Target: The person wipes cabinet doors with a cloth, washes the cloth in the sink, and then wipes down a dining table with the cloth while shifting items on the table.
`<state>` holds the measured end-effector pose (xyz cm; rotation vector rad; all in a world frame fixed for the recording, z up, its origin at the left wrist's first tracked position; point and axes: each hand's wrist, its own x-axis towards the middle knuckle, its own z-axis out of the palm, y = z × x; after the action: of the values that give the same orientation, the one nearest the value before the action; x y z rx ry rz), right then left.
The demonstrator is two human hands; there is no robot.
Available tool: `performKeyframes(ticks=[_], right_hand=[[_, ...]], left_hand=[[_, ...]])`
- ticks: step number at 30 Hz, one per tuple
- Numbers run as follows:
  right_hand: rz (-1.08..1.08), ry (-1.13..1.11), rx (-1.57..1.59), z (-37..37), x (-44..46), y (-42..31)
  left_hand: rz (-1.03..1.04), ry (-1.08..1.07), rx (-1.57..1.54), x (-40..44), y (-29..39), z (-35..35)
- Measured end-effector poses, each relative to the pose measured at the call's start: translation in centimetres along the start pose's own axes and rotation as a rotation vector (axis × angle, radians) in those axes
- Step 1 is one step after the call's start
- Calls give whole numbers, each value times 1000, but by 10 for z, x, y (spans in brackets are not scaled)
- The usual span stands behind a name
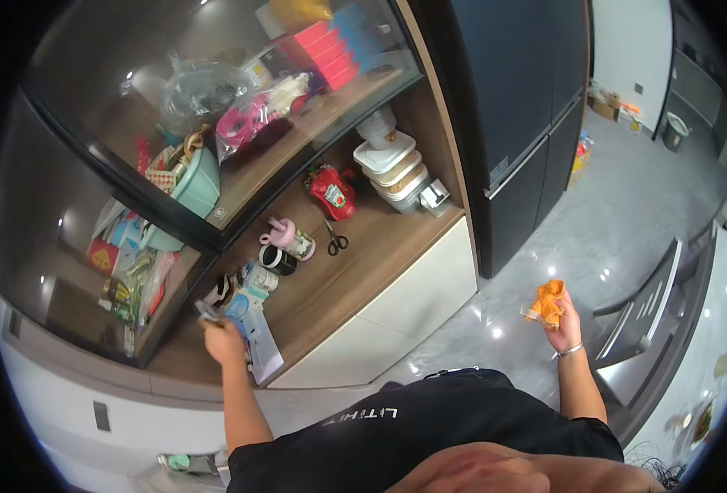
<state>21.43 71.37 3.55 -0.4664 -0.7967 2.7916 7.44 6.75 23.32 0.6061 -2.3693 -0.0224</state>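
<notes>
"What's in your left hand?"

"My left hand [224, 340] is at the near left end of the wooden counter [330, 279], fingers closed on a small greyish item [206, 311], too blurred for me to name."

"And the containers?"

"Leftmost, behind the cabinet glass, a pale green basket [198, 189] holds packets and other small things. Right of it, a clear bag [252, 123] has something bright pink inside. On the counter, from the left, come a dark cup [276, 260] with a white rim, a pink-topped bottle [291, 239], a red bottle [331, 194] with a tomato on its label, then stacked tubs [394, 168]; something brownish shows through their sides."

"Your right?"

"Well apart from the counter, my right hand [567, 327] grasps a crumpled orange thing [547, 302] above the grey floor [507, 300]."
</notes>
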Motion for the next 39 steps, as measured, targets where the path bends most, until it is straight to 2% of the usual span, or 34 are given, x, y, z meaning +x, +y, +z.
performKeyframes(ticks=[1,2,3,4,6,7,10,11,12,13,15,17,18,20,21,22,23,24,26,27,29,32,33,36,39], right_hand=[[8,-11,-17,-5,6,-11],[15,-21,-31,-11,14,-18],[18,-32,-41,-14,24,-22],[40,-47,-53,-14,36,-24],[57,-53,-64,-21,54,-25],[84,-41,-34,-13,58,-27],[129,-57,81,-7,87,-26],[144,-63,83,2,92,-36],[113,43,58,22,89,-53],[94,-15,51,11,100,-62],[29,-11,-18,-16,119,-89],[-50,68,-15,-25,127,-131],[-85,99,-24,-25,134,-159],[-184,232,18,-14,138,-217],[-222,305,44,-15,137,-234],[-301,273,-25,-31,140,-252],[-361,297,-20,-36,136,-268],[-420,313,-14,-37,135,-282],[-517,357,45,-48,137,-313],[-538,384,42,-62,138,-325],[-557,399,39,-90,143,-357],[-654,399,174,-118,155,-407],[-677,399,209,-135,163,-436],[-685,353,239,-201,200,-503],[-523,606,-16,-208,240,-577]], left_hand=[[0,-99,-179,-26,44,-28],[74,-112,-249,-42,59,-25],[141,-165,-218,-55,56,0],[133,-325,-282,-74,90,-16],[268,-506,-250,-106,132,-12],[364,-528,-393,-123,152,-4],[475,-858,-579,-157,231,-12],[508,-954,-594,-166,246,10],[553,-1071,-593,-172,270,26],[572,-1164,-597,-177,299,35],[766,-1339,-484,-181,363,63],[888,-1415,-528,-190,425,99],[938,-1448,-558,-195,462,116],[1003,-1633,-932,-206,541,139],[1049,-1651,-835,-211,580,150],[1053,-1844,-963,-218,624,161],[888,-2078,-1069,-229,664,160],[874,-2153,-1115,-234,707,147],[903,-2215,-1213,-259,789,147],[986,-2155,-1227,-274,829,149],[873,-2209,-1306,-305,899,150],[1004,-2368,-1257,-326,995,141],[915,-2400,-1232,-333,1023,137],[821,-2341,-1190,-346,1100,132],[697,-2393,-1168,-349,1168,133]])
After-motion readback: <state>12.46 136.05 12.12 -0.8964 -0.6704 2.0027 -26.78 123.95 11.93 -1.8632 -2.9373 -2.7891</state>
